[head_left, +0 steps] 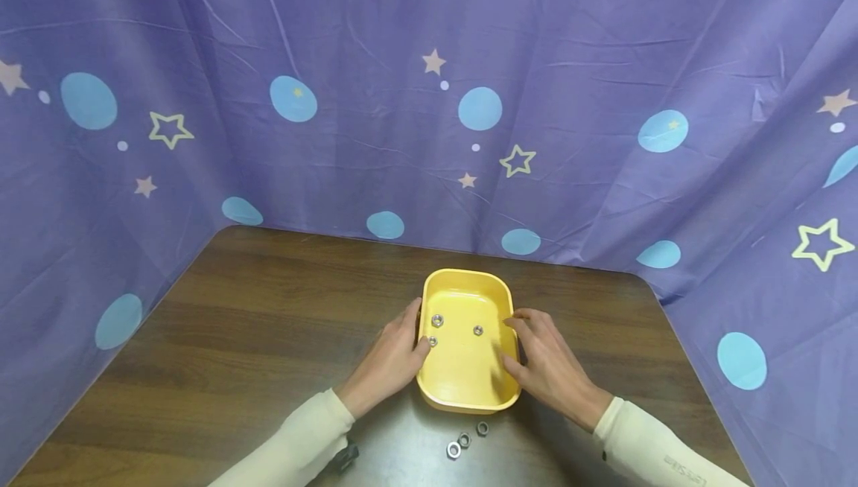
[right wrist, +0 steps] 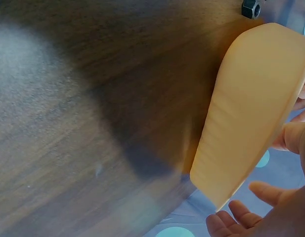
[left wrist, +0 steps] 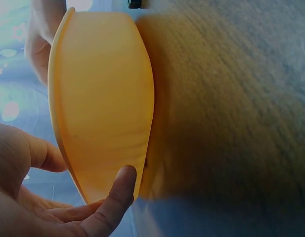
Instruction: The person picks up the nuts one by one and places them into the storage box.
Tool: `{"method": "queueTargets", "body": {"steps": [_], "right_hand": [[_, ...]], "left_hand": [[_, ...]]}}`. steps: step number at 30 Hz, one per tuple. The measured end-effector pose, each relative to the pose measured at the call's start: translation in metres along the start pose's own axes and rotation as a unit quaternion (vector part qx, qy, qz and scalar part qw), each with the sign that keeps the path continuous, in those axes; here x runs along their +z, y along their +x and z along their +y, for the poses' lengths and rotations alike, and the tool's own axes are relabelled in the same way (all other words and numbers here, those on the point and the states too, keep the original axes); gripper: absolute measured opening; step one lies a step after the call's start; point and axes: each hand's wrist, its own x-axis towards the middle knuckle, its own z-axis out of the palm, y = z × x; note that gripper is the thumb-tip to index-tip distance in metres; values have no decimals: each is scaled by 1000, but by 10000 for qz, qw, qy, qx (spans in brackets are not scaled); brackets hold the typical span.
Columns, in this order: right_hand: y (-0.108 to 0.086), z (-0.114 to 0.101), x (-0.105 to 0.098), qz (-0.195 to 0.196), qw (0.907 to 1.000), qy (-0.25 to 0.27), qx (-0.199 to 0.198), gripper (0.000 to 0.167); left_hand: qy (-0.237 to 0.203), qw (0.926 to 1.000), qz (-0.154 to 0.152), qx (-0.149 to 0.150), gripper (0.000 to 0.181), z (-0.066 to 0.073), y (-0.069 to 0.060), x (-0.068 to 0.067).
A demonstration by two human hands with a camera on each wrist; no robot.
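Note:
A yellow tray (head_left: 462, 386) stands on the table with three metal nuts in it: one nut (head_left: 438, 320) at the left, a smaller nut (head_left: 432, 341) by the left thumb, another nut (head_left: 478, 330) nearer the middle. My left hand (head_left: 392, 357) grips the left side, thumb over the rim; in the left wrist view, the fingers of the left hand (left wrist: 48, 202) lie against the outer wall of the tray (left wrist: 103, 89). My right hand (head_left: 553, 368) is at the right rim, fingers spread and gently bent; the right wrist view shows that hand (right wrist: 281, 202) beside the tray (right wrist: 256, 94).
Three nuts lie on the wooden table (head_left: 281, 323) in front of the tray, one nut (head_left: 453, 450) nearest me, another nut (head_left: 482, 428) nearest the tray. A dark object (head_left: 347, 455) is by the left sleeve. A purple patterned curtain (head_left: 402, 129) encloses the back and sides.

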Motion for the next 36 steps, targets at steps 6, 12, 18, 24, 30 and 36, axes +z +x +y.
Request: {"method": "queueTargets", "body": {"steps": [6,12,18,24,30,36], "right_hand": [[-4,3,1,40,9999,4,103,57],[-9,5,3,-75,9995,-13,296,65],[-12,5,6,-226,9984,-18,510,69],[-13,5,8,-277,9979,2,581,69],[-14,5,8,-310,9975,11,630,69],[-14,5,9,-331,9972,47,674,69]], "left_hand": [[22,9999,70,103,70,0,-1,-2],[11,9998,84,161,70,0,-4,-3],[127,9992,202,331,68,-1,-7,-5],[299,9987,195,374,67,2,-13,-9],[391,9984,187,376,67,8,-18,-12],[475,9973,190,518,67,13,-23,-14]]}}
